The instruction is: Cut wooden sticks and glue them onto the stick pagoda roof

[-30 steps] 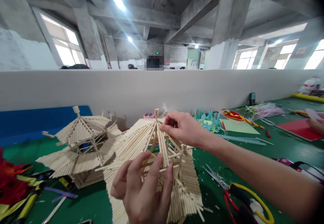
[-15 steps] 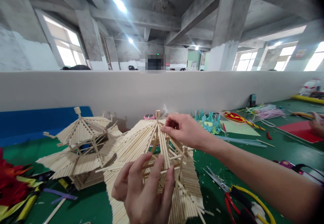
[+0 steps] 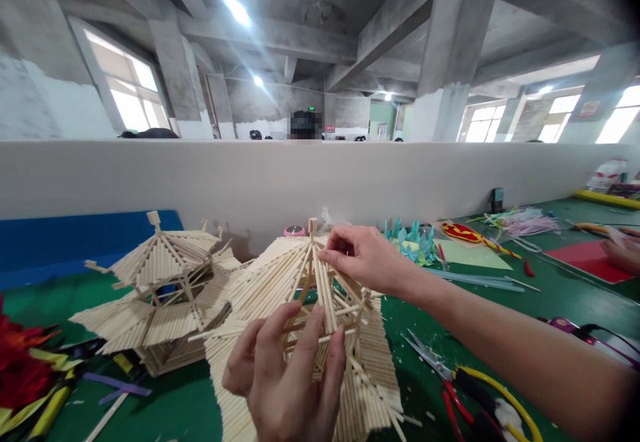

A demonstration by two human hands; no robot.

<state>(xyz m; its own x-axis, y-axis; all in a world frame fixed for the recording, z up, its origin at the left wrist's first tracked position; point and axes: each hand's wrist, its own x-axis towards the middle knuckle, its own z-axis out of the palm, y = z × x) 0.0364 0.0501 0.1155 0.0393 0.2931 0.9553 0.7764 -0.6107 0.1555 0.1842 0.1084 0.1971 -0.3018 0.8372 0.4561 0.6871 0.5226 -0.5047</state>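
Observation:
A pavilion model [image 3: 260,289] of thin pale wooden sticks stands before me, its upper roof partly covered and its frame bare on the right. My right hand [image 3: 353,252] pinches the upper end of a wooden stick [image 3: 327,289] close to the roof's peak. At the lower end of that stick, my left hand [image 3: 293,369] has thumb and forefinger on either side, the other fingers bent over the model's front. Its palm side is hidden. To the left stands a second, similar stick pavilion [image 3: 165,289], its roof covered with sticks.
Scissors [image 3: 427,355] and pliers with red handles [image 3: 453,405] lie right of the model. Teal paper pieces [image 3: 413,242], a red card [image 3: 590,260] and another person's hand [image 3: 623,252] are farther right. A low partition [image 3: 200,175] runs behind; red paper [image 3: 23,369] sits left.
Both hands stay nearly where they were on the stick and the model. The view has shifted very slightly. The other person's hand at the far right has moved a little.

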